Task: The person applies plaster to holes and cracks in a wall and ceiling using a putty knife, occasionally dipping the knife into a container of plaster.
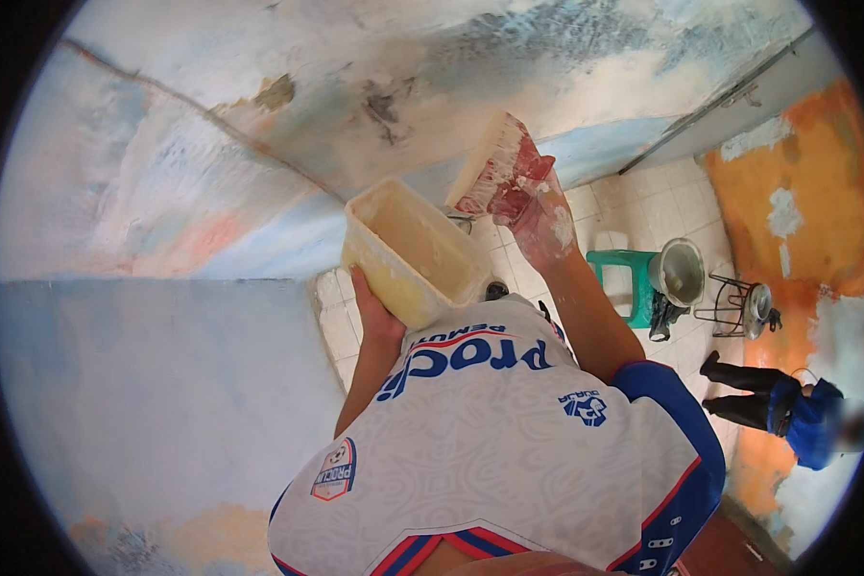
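From where I stand, the spreader (494, 168), a broad reddish plate with a pale edge, is just beyond the tub (394, 274), toward its right; whether its near corner touches the rim, I cannot tell. White paste smears the plate and the right hand (542, 216), which is closed firmly around it. Keep that grip on the back of the plate, leaving the whole working edge clear, and wipe off lumps so they do not score the coat. The left hand (378, 312) grips the tub at its left side, thumb along the wall, other fingers largely hidden. Support the tub from beneath and keep its mouth upward; paste clings to its inner walls, so scrape these down and load the edge evenly. Beyond the tub runs a patchy painted wall (288, 43); a light, constant angle should suit its uneven face. To the right of the tub, near a green stool (641, 274), lies tiled floor (662, 197); farther right, well apart from the tub, is a co-worker in blue (809, 427).
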Motion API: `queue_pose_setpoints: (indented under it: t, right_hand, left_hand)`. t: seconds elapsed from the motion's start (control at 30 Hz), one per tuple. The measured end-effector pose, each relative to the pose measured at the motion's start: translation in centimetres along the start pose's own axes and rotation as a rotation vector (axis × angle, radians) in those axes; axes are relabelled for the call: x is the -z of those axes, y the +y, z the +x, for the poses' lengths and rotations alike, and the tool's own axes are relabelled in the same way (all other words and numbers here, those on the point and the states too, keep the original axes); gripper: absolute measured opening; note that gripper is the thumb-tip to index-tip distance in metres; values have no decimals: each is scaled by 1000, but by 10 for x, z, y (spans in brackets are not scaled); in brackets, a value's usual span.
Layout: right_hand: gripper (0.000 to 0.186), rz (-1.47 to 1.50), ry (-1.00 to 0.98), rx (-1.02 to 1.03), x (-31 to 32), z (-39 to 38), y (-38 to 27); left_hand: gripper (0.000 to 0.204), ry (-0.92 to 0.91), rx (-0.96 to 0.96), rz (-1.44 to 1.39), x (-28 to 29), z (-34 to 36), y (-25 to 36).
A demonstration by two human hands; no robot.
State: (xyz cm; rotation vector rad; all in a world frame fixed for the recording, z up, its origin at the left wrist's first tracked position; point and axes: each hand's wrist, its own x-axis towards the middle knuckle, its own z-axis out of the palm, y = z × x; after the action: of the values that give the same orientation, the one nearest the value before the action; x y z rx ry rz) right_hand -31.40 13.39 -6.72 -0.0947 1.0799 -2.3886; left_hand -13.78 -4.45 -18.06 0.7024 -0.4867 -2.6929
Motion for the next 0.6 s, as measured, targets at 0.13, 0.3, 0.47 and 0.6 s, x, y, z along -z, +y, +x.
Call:
queue_pose_setpoints:
  t: [0.13,0.3,0.47,0.6]
  right_hand:
    - [45,-42,33,21,-30,-8,-12]
    - [38,21,83,-3,-53,-22,-18]
    - [37,39,171,55,-72,-32,-19]
    - [41,42,212,79,-64,-47,-20]
  left_hand:
    - [63,4,-8,-3,-17,-6,26]
    - [63,13,4,18,-39,-16,52]
    - [62,-73,91,33,-53,-13,71]
    - [61,-37,199,56,-48,-8,77]
